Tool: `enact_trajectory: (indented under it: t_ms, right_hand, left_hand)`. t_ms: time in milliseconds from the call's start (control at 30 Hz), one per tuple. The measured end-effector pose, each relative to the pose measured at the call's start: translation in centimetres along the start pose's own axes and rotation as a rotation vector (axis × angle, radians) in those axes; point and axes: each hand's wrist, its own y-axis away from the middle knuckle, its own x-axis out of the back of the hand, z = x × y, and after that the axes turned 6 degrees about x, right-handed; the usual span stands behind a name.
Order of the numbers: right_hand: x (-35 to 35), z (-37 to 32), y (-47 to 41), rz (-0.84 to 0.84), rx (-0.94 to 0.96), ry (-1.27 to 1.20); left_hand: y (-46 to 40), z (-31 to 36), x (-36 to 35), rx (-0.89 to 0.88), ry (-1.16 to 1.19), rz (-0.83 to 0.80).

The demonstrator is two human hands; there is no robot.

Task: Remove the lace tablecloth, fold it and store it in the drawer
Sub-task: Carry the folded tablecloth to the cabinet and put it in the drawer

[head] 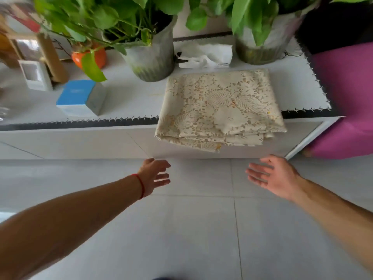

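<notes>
Both forearms reach forward: left hand [154, 175] and right hand [271, 178], each grip spread wide, holding nothing. At 12 o'clock, 1 folded lace tablecloth [221, 107] overhangs the desk [129, 102] edge, between 2 potted plants [150, 53].

front: bare floor [201, 229] is lying open below the cabinet face [80, 142] | top: two plant pots [153, 57] [260, 47] and crumpled tissue [205, 55] are crowding behind the folded lace tablecloth [220, 106] | left: blue box [80, 98] is sitting well apart, leaving a bare strip | right: purple seat [347, 93] is closing in
</notes>
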Motion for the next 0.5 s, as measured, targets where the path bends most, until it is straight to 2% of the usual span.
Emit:
enact_trajectory:
  t_ms: [100, 233, 333, 500]
  right_hand:
    - [-0.2, -0.7, 0.8, 0.022, 0.017, -0.244]
    - [-1.2, -0.2, 0.3, 0.087, 0.075, -0.419]
    - [-2.3, -0.6, 0.9, 0.156, 0.136, -0.491]
    - [-2.4, -0.8, 1.7, 0.175, 0.113, -0.575]
  left_hand:
    - [1.4, 0.5, 0.2, 0.004, 0.368, -0.085]
    - [-0.3, -0.1, 0.5, 0.013, 0.801, -0.131]
    - [-0.5, 0.9, 0.6, 0.042, 0.915, -0.196]
    - [-0.2, 1.6, -0.2, 0.076, 1.058, -0.091]
